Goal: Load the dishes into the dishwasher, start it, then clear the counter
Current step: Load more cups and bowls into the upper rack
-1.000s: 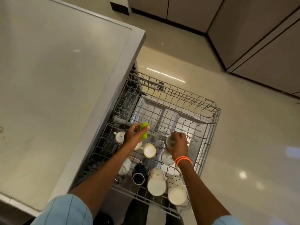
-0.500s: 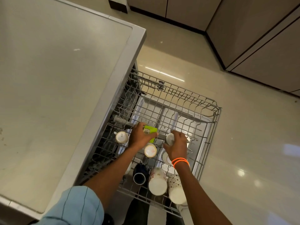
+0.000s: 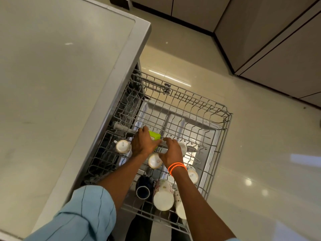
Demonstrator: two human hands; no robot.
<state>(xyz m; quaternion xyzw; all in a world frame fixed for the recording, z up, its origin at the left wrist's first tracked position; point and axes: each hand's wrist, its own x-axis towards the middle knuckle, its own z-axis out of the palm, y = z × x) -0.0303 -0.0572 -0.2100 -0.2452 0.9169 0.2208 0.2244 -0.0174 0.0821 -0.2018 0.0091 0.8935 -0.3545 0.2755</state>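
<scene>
Since a moment ago, the right hand (image 3: 172, 151) has let go of the small white cup (image 3: 182, 148) and now hangs over it with fingers spread, holding nothing. Beside the big grey tabletop (image 3: 52, 84), the pulled-out dishwasher rack (image 3: 224, 136) holds cups and mugs, mostly upside down, near the person. The left hand (image 3: 143, 145) is lower now, its grip closed round a green thing (image 3: 154, 136) that rests against the wires in the middle of the rack. I think the job is to seat this green thing. It should go down slowly between the wire prongs until it sits firm, without bumping the white mug (image 3: 123, 146) just beside it.
</scene>
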